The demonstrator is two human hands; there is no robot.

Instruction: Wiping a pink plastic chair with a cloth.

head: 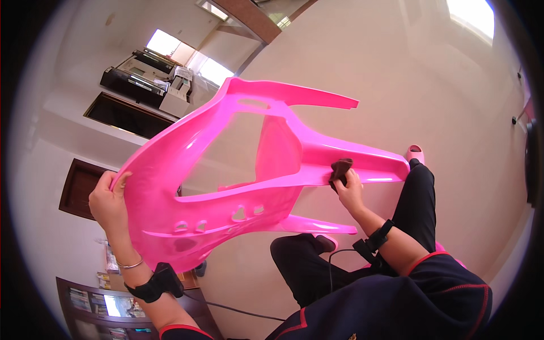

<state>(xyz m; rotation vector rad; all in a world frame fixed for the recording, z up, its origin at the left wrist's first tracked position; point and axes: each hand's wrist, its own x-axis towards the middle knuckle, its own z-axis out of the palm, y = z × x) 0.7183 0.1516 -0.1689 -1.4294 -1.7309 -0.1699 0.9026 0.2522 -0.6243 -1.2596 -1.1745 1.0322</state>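
A glossy pink molded plastic chair [157, 182] is held tilted on its side before me, with its legs pointing right. Small cutouts pierce its lower side. My left hand [108, 204] grips the chair's left rim, thumb over the inner face. In my right hand [352, 191] is a bunched dark brown cloth [341, 167], pressed against a channel-shaped chair leg [361, 163]. The far end of that leg meets my knee [418, 178].
Pale floor [382, 85] surrounds the chair. A pink slipper [415, 152] shows past my knee. From my left armband a black cable [238, 310] runs toward my body. A dark cabinet [95, 306] with books stands lower left; black equipment [134, 83] sits upper left.
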